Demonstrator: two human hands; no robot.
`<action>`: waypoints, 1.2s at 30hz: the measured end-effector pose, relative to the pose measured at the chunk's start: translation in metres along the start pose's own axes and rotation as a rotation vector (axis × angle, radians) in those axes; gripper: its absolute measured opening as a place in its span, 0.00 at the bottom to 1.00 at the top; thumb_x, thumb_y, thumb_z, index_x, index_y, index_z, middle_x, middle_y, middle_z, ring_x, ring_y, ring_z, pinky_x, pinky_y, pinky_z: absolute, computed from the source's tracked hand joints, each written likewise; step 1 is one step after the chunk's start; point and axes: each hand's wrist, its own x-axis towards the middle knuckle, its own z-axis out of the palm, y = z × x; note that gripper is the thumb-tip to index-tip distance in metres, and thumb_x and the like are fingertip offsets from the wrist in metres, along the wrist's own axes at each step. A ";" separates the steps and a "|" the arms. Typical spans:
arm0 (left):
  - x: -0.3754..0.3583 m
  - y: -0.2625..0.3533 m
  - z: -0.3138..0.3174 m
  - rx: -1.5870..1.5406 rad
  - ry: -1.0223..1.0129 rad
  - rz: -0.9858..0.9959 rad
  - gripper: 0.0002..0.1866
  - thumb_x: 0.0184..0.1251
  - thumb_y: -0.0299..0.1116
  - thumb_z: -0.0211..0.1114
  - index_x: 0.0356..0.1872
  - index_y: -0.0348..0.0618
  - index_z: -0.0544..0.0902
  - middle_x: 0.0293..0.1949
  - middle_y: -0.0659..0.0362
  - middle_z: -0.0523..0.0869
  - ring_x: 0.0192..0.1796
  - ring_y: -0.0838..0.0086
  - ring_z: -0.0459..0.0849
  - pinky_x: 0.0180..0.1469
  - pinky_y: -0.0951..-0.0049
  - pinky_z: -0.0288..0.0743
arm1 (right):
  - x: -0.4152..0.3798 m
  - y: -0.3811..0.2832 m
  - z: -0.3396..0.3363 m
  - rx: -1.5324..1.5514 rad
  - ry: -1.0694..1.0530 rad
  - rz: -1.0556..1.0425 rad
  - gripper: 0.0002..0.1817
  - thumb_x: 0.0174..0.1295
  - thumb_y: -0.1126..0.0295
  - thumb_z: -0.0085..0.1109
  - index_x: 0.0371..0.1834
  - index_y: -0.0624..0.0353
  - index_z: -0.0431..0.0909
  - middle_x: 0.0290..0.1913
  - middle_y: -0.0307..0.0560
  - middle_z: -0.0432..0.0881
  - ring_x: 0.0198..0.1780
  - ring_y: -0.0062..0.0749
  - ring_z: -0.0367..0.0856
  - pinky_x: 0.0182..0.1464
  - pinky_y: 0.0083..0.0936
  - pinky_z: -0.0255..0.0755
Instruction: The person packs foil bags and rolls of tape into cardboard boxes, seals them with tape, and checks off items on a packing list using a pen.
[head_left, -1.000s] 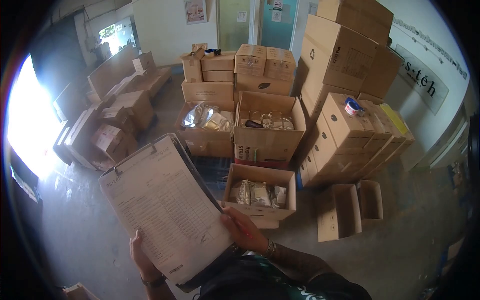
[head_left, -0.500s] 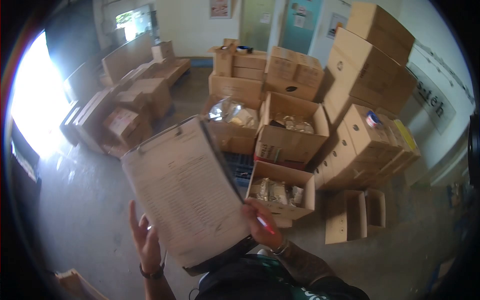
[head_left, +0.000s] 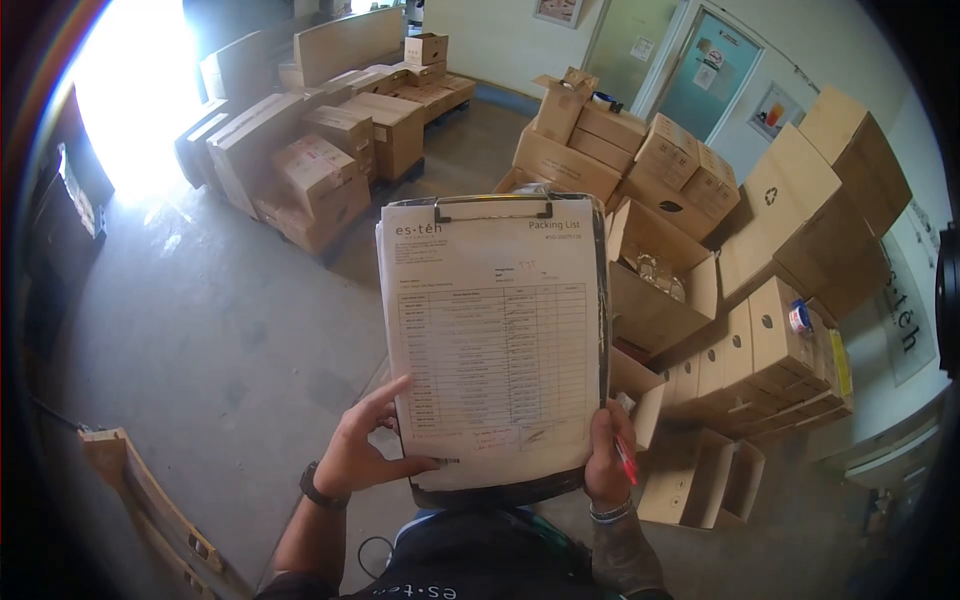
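Observation:
A clipboard with a printed packing list under its metal clip is upright in front of my chest. My left hand grips its lower left edge, the thumb lying over the paper and the fingers going behind. At the lower right edge, my right hand is closed on the board and also holds a red pen. Handwritten red marks and a signature show near the bottom of the sheet.
Open cartons and stacked boxes stand close on the right. More boxes are at the back left. A wooden pallet piece lies at the lower left. Doors are at the back.
The clipboard has turned from tilted to nearly upright and shifted right. My left hand has moved from spread fingers beside it to gripping its edge. The view has swung left.

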 end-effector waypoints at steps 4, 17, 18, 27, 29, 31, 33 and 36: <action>0.019 -0.010 0.007 -0.033 -0.050 0.010 0.58 0.43 0.27 0.89 0.78 0.43 0.63 0.64 0.46 0.81 0.62 0.62 0.85 0.59 0.61 0.85 | -0.001 0.002 -0.012 -0.028 0.057 0.018 0.17 0.81 0.62 0.47 0.54 0.68 0.78 0.44 0.42 0.83 0.47 0.22 0.76 0.52 0.21 0.69; 0.081 0.037 0.143 -0.005 -0.246 0.089 0.55 0.45 0.30 0.89 0.78 0.44 0.66 0.65 0.47 0.81 0.62 0.63 0.85 0.60 0.62 0.83 | -0.025 0.014 -0.163 0.020 0.237 -0.059 0.16 0.81 0.62 0.47 0.53 0.66 0.77 0.38 0.36 0.78 0.40 0.17 0.72 0.44 0.17 0.66; 0.083 0.042 0.163 -0.016 -0.256 0.083 0.55 0.46 0.31 0.88 0.78 0.45 0.65 0.65 0.47 0.81 0.62 0.63 0.85 0.61 0.62 0.83 | -0.028 0.018 -0.182 0.011 0.228 -0.034 0.16 0.81 0.62 0.47 0.53 0.66 0.77 0.36 0.34 0.77 0.39 0.16 0.71 0.43 0.17 0.66; 0.037 -0.045 0.364 -0.066 -0.519 -0.555 0.18 0.76 0.45 0.66 0.59 0.46 0.84 0.49 0.54 0.88 0.48 0.73 0.86 0.50 0.71 0.80 | -0.046 0.076 -0.378 -0.337 0.271 -0.101 0.13 0.79 0.65 0.52 0.47 0.66 0.78 0.32 0.41 0.80 0.33 0.22 0.77 0.37 0.22 0.69; 0.039 -0.011 0.410 0.022 -0.916 -0.565 0.21 0.78 0.50 0.62 0.57 0.44 0.85 0.47 0.54 0.88 0.49 0.69 0.86 0.54 0.69 0.79 | -0.039 0.077 -0.426 -0.527 0.266 -0.104 0.13 0.78 0.65 0.53 0.50 0.66 0.79 0.28 0.49 0.82 0.30 0.26 0.81 0.34 0.26 0.72; 0.045 0.005 0.451 -0.072 -1.125 -0.475 0.23 0.80 0.52 0.58 0.57 0.42 0.85 0.49 0.53 0.87 0.53 0.66 0.85 0.59 0.67 0.77 | -0.033 0.080 -0.462 -0.699 0.275 -0.077 0.12 0.76 0.66 0.55 0.50 0.65 0.80 0.24 0.54 0.81 0.26 0.41 0.84 0.31 0.32 0.73; 0.056 0.009 0.481 -0.116 -1.200 -0.413 0.23 0.81 0.51 0.57 0.58 0.42 0.84 0.53 0.53 0.86 0.58 0.65 0.83 0.62 0.66 0.75 | -0.024 0.083 -0.484 -0.837 0.249 -0.064 0.11 0.75 0.66 0.56 0.49 0.63 0.80 0.25 0.57 0.81 0.27 0.49 0.85 0.29 0.37 0.73; 0.095 -0.008 0.506 -0.114 -1.395 -0.401 0.24 0.82 0.50 0.55 0.60 0.40 0.82 0.55 0.51 0.85 0.61 0.64 0.81 0.65 0.66 0.73 | -0.016 0.105 -0.502 -0.980 0.201 -0.036 0.10 0.73 0.66 0.58 0.48 0.61 0.80 0.26 0.57 0.82 0.29 0.54 0.84 0.29 0.41 0.73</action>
